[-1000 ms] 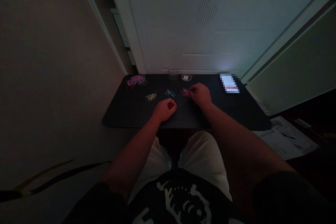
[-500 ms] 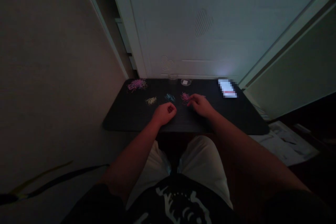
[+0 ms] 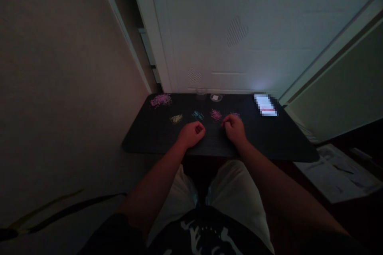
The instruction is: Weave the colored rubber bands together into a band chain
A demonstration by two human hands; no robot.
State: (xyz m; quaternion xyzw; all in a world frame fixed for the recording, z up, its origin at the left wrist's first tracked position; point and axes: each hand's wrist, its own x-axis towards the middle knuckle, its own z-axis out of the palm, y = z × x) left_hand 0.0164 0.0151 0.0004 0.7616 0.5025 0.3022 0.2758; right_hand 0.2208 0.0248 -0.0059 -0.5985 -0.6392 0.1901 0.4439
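My left hand rests curled on the near part of the dark table, just in front of a small blue pile of thin strands. Whatever its fingers may hold is hidden. My right hand has its fingers bent together, to the near right of a pink pile; I cannot make out anything in them. A purple-pink pile shows partly behind that hand. Left of the blue pile lies a pale yellow pile. A larger mixed pile of pink and purple strands sits at the far left corner.
At the back edge stand a clear container and a round clear lid with a white label. A lit phone lies at the back right. A white door rises behind the table; papers lie on the right.
My right hand has drawn back from the pink pile, toward me and slightly right, uncovering that pile. My left hand stays curled in place. The view has shifted a little.
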